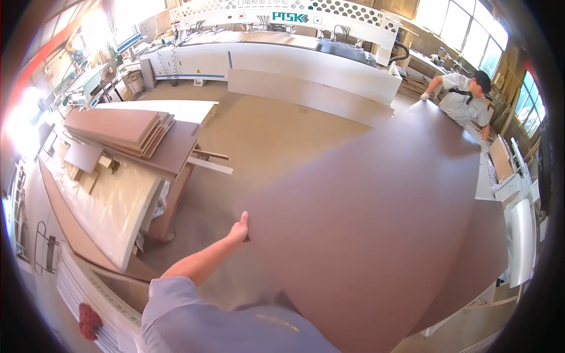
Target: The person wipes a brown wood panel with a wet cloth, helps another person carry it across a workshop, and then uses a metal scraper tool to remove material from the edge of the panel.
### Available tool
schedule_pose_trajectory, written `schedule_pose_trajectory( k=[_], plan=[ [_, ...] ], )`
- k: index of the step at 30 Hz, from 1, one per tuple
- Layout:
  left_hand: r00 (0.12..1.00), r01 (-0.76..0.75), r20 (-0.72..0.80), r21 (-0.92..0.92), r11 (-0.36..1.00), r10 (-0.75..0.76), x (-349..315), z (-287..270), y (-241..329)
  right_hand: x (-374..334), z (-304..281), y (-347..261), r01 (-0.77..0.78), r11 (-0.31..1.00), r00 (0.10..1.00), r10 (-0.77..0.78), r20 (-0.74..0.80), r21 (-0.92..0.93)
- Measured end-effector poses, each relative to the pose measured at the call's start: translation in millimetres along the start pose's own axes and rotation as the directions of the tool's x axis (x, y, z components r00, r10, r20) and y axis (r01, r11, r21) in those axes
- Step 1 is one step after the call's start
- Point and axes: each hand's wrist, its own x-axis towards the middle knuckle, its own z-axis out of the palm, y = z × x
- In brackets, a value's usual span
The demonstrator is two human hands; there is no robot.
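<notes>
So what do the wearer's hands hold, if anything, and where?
The left hand grips the large brown panel by its left edge; right hand not visible.

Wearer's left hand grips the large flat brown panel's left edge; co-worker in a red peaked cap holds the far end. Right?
The peaked cap on the co-worker is black, not red (head view). The rest stands: the left hand grips the large flat brown panel at its left edge, and the co-worker holds the far end.
</notes>
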Motion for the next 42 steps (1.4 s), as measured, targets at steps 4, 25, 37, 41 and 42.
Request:
schedule_pose_trajectory(
  k=[4, 25, 37, 41, 42],
  plan=[
    [0.999, 0.041, 0.009, 0.059, 0.997, -0.042, 111, 9, 42, 26, 100, -47, -0.036, 0.999, 0.995, 0.036, -0.092, 0.005],
    [0.902, 0.107, 0.383, 0.248, 0.963, -0.199, 628, 86, 524, 67, 611, -308, -0.441, 0.898, 0.781, 0.377, -0.498, -0.012],
    [0.872, 0.060, 0.442, 0.326, 0.943, -0.209, 861, 114, 705, 116, 861, -442, -0.377, 0.922, 0.763, 0.366, -0.533, 0.093],
    [0.809, 0.162, 0.506, 0.298, 0.941, -0.300, 912, 132, 752, 114, 904, -480, -0.438, 0.893, 0.746, 0.426, -0.511, 0.106],
    [0.805, 0.161, 0.511, 0.298, 0.941, -0.300, 923, 136, 764, 113, 914, -496, -0.429, 0.886, 0.743, 0.458, -0.488, 0.178]
  ],
)
